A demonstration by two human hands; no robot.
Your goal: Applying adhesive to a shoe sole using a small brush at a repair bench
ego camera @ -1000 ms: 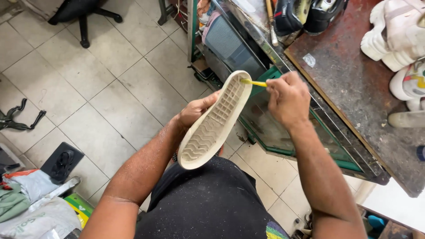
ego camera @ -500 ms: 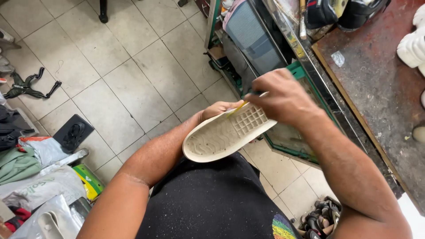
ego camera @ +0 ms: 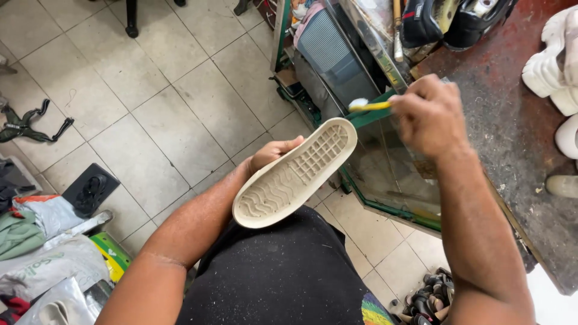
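My left hand [ego camera: 272,153] grips a cream rubber shoe sole [ego camera: 293,174] from underneath, tread side up, heel end pointing up and to the right. My right hand [ego camera: 428,115] is closed on a small brush with a yellow handle [ego camera: 368,106]. Its pale bristle head hovers just above the sole's heel end, apart from it. Both forearms reach out over my lap, which is covered by a dusty black garment [ego camera: 283,277].
A dark, stained workbench [ego camera: 512,120] runs along the right, with white shoes [ego camera: 551,66] and dark shoes [ego camera: 433,21] on it. Below it stands a green-framed glass cabinet [ego camera: 385,174]. Bags and cloths [ego camera: 42,253] lie at lower left on the tiled floor [ego camera: 150,108].
The brush has lifted off the sole and now sits above its heel end. The sole has tilted flatter and shifted, and the view has moved slightly.
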